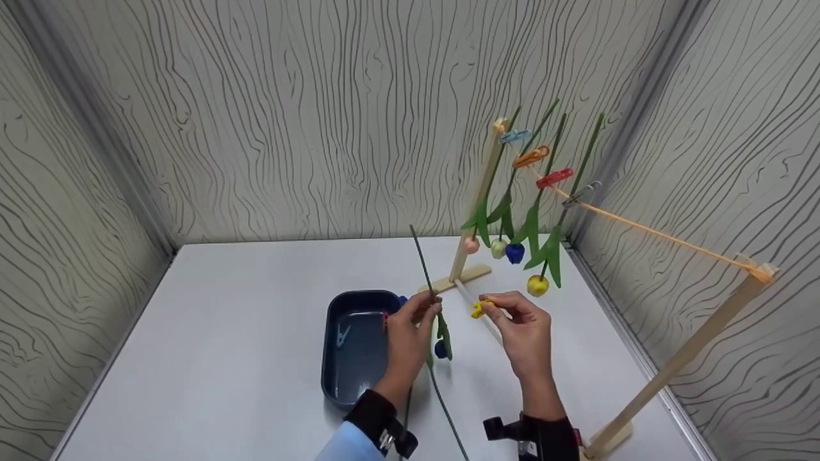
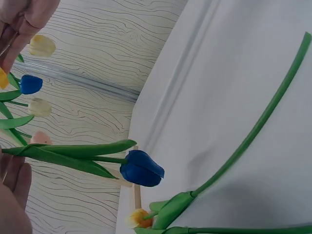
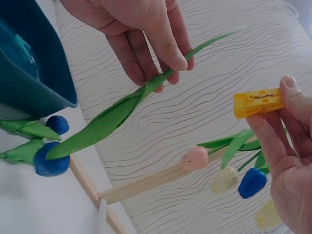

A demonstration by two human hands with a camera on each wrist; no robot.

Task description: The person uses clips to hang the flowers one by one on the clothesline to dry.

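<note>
My left hand [image 1: 409, 333] pinches the green stem of a blue artificial tulip [image 2: 142, 168], whose flower head points down toward the table. Between the thumb and fingers of my right hand [image 1: 524, 330] is a yellow clothespin [image 3: 258, 102], held just right of the stem and apart from it. Ahead and to the right, tulips hang head down from an orange cord [image 1: 660, 234], clipped by light blue, orange, red and grey clothespins. Their flowers are pink [image 1: 471, 245], cream [image 1: 498, 248], blue [image 1: 514, 253] and yellow [image 1: 538, 285].
A dark blue basin [image 1: 359, 378] stands left of my hands, with a light blue clothespin [image 1: 344, 335] inside. More tulips lie on the white table [image 1: 243, 358] beside it, their stems [image 1: 448, 410] running toward me. Wooden posts [image 1: 685, 355] hold the cord at both ends.
</note>
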